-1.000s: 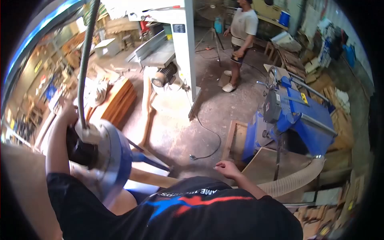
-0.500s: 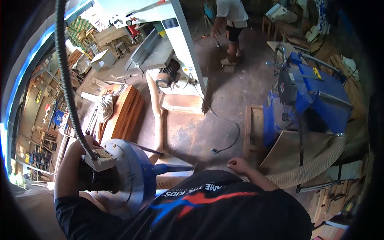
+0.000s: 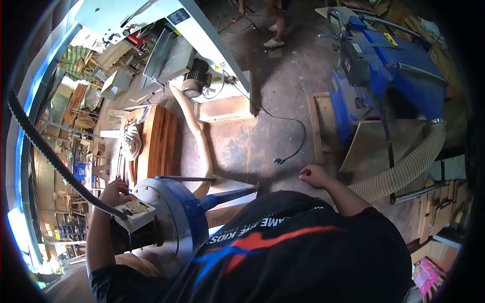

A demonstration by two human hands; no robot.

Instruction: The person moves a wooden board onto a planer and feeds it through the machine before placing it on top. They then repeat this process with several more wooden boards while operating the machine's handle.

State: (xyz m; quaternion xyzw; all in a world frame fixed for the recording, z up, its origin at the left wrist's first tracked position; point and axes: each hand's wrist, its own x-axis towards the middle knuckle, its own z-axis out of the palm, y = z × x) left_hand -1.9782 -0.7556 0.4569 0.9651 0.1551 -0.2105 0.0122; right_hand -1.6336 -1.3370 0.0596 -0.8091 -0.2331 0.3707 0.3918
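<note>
Beside the blower's white box, my left hand needs careful finger placement (whether it grips, I cannot tell); my right hand hangs empty, loosely curled

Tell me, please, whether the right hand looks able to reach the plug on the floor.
Probably not without bending down: nothing seems to block the way, but the plug lies on the floor, apparently well below the right hand.
</note>
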